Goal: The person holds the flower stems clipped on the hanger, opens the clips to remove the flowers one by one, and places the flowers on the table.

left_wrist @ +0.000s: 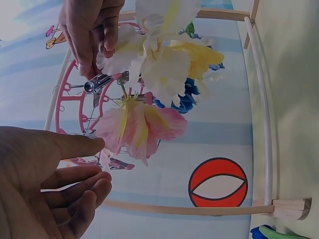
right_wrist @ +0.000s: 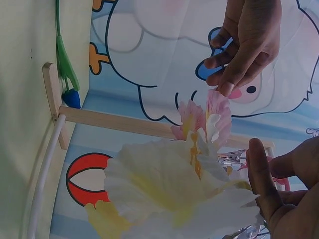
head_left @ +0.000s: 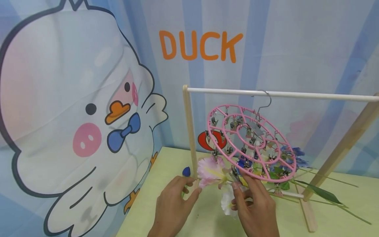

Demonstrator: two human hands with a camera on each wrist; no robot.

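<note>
A pink round clip hanger [head_left: 208, 122] hangs tilted from a rack's white rod [head_left: 225, 91]. A pink-and-yellow artificial flower [head_left: 211, 171] is at its lower left side. My left hand [head_left: 174, 204] is beside this bloom; its fingers are apart and the fingertips are at the petal edge. My right hand [head_left: 256, 204] is under the hanger's near rim, with thumb and index finger apart, near a metal clip [left_wrist: 99, 84]. Below the hanger is a white flower [right_wrist: 164, 184], close to the right fingers. Whether the right fingertips touch the clip is unclear.
The rack's wooden posts [head_left: 190, 131] stand on a pale yellow-green table [head_left: 142, 217]. A blue flower bud [head_left: 186, 171] lies by the left post. Blue flowers [head_left: 296, 156] and long green stems [head_left: 355, 215] extend to the right. A duck-printed cloth [head_left: 68, 65] hangs behind.
</note>
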